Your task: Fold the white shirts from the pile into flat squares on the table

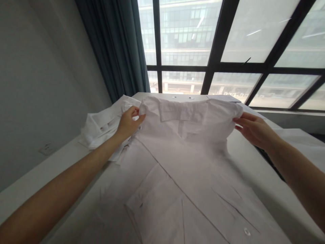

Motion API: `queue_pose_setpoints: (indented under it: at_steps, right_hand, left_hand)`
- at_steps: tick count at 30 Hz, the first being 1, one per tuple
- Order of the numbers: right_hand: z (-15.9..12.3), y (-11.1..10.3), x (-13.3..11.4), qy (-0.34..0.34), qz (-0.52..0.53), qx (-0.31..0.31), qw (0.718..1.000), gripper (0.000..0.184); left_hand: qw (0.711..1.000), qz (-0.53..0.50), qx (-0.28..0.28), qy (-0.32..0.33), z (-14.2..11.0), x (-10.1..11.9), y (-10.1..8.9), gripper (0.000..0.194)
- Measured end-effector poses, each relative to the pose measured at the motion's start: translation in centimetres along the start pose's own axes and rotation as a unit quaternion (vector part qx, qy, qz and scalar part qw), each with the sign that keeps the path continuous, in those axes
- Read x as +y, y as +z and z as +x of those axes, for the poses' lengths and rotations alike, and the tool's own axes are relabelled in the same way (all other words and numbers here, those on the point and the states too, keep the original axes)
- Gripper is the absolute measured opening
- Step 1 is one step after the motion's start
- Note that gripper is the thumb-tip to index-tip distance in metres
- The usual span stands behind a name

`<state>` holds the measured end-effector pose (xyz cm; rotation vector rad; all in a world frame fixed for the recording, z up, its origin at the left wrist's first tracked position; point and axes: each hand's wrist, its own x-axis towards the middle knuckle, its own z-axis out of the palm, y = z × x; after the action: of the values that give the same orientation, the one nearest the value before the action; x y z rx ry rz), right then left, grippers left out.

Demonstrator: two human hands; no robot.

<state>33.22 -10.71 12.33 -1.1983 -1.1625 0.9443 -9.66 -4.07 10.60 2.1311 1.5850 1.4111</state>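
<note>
A white coat (182, 169) with a collar, pockets and a button lies along the table, its far end lifted off the surface. My left hand (130, 121) pinches the coat's upper left corner between thumb and fingers. At the upper right corner, my right hand (254, 127) grips the fabric with its fingertips. The folded collar (182, 112) spans the stretch between both hands. Creases and a long diagonal edge run down the front of the coat toward me.
Folded white garments (101, 125) are piled left of the coat on the white table (71, 162). White sheet-like material (302, 142) lies at the right. Behind are a dark-framed window (213, 67) and a blue curtain (119, 47); a wall socket (47, 148) is at left.
</note>
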Motion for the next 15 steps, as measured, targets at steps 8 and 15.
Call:
queue_pose_setpoints:
  at_steps: [8,15]
  right_hand:
    - [-13.4,-7.8,3.2,0.036,-0.252,-0.207,0.945,0.023]
    - [-18.0,-10.3,6.3,0.037,-0.366,-0.311,0.877,0.026]
  left_hand:
    - [0.922,0.097,-0.185,0.327,-15.8,-1.1,-8.6,0.023]
    - [0.852,0.162,-0.284,0.409,-19.6,-0.5,-10.8,0.03]
